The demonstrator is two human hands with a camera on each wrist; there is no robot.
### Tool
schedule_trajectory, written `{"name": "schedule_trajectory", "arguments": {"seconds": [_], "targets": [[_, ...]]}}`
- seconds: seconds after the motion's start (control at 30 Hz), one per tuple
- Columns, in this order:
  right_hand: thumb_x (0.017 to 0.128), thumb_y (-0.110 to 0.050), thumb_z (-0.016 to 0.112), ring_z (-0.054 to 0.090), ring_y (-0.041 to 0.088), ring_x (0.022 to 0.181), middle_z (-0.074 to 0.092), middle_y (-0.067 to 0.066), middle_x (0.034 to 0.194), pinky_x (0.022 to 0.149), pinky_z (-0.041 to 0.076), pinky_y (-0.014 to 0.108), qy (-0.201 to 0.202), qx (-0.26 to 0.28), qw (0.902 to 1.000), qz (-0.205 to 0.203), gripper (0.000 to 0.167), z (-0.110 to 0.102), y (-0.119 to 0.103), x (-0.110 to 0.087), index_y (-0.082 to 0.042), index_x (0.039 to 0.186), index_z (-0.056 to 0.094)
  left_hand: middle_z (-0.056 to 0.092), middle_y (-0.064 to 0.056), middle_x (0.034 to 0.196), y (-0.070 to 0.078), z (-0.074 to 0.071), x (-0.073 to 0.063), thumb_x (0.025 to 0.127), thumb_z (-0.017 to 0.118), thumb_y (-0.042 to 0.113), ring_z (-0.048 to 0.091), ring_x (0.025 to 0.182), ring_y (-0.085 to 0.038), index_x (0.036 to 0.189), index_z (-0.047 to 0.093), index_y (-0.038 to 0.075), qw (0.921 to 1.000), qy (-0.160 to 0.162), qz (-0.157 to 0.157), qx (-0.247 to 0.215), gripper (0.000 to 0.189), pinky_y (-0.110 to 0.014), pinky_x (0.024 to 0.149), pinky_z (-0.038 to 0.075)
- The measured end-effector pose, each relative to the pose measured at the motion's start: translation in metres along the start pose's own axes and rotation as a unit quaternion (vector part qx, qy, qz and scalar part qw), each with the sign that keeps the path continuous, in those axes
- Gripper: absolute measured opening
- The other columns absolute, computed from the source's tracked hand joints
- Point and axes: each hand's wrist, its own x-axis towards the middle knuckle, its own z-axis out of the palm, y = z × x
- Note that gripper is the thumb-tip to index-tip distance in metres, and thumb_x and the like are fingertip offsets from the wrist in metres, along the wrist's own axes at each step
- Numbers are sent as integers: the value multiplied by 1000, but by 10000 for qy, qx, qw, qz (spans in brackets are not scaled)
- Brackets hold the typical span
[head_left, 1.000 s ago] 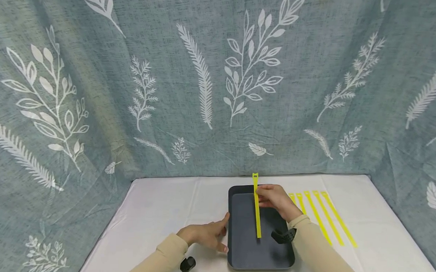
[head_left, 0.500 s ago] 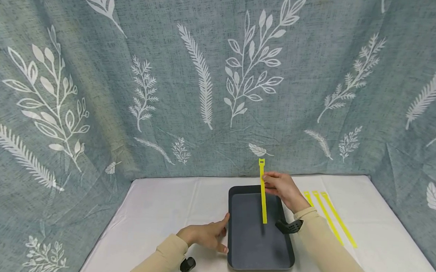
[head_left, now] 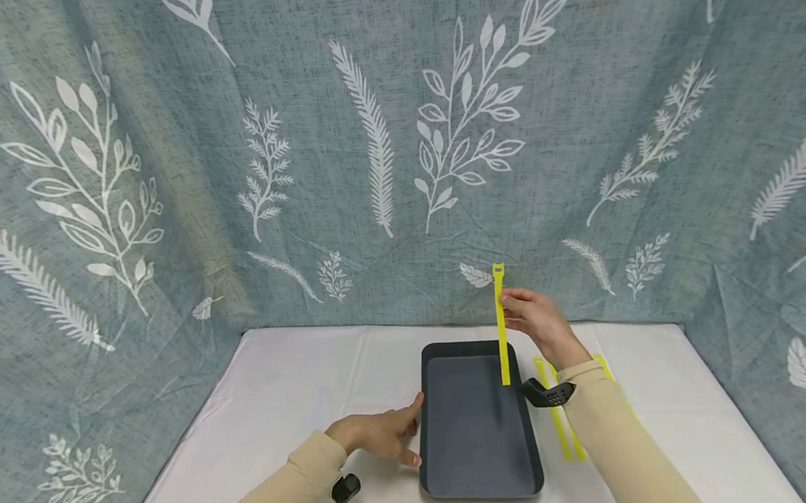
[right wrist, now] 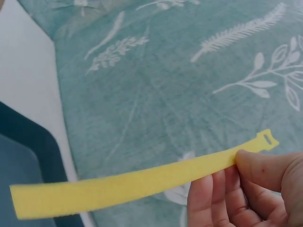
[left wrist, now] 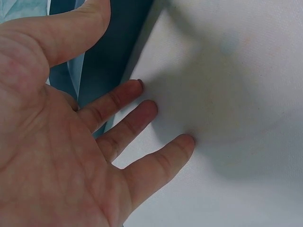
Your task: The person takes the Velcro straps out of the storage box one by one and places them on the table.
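Observation:
A yellow hook-and-loop cable tie (head_left: 501, 336) is pinched between thumb and fingers of my right hand (head_left: 540, 323), near its slotted end. In the right wrist view the cable tie (right wrist: 123, 184) stretches left from the thumb, its slotted head past the fingertips. The strap hangs almost upright, its lower end overlapping the far right part of the dark grey tray (head_left: 480, 432) in the head view. My left hand (head_left: 379, 433) is at the tray's left side, fingertips right at the rim. In the left wrist view the left hand (left wrist: 71, 137) has its fingers spread and holds nothing.
Several more yellow cable ties (head_left: 562, 435) lie on the white table (head_left: 305, 381) right of the tray, partly hidden by the right forearm. A blue-green leaf-print curtain (head_left: 379, 169) hangs behind the table and along its sides.
My right hand has risen and moved away and to the right, carrying the cable tie up from over the tray's middle. The left hand and the tray have stayed nearly still.

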Motion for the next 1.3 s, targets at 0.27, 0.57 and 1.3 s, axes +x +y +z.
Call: {"name": "schedule_trajectory", "arguments": {"seconds": [0.27,0.57,1.3], "targets": [[106,-24,55,57,9,94,58,-5,108,83,53,22,183,153,9997,-88,48,-12,-15,0,-2,147,47,58,-3,117,-2,0,2,87,81,22,49,96,-17,163,6,6,10000,22,7,54,108,-38,99,42],[105,-22,56,57,6,89,60,-12,98,81,52,20,276,227,9990,-281,45,-23,-24,-2,0,144,49,59,-3,118,-1,1,2,86,82,23,51,100,-17,163,7,5,10000,42,10,29,109,-41,103,42],[105,-35,55,54,7,91,58,-17,100,80,51,21,747,-695,9939,-415,55,-82,-35,-8,-3,149,46,57,0,118,-4,-4,4,87,81,25,50,105,-16,164,5,9,9999,-129,-53,-63,109,-45,107,40]]}}
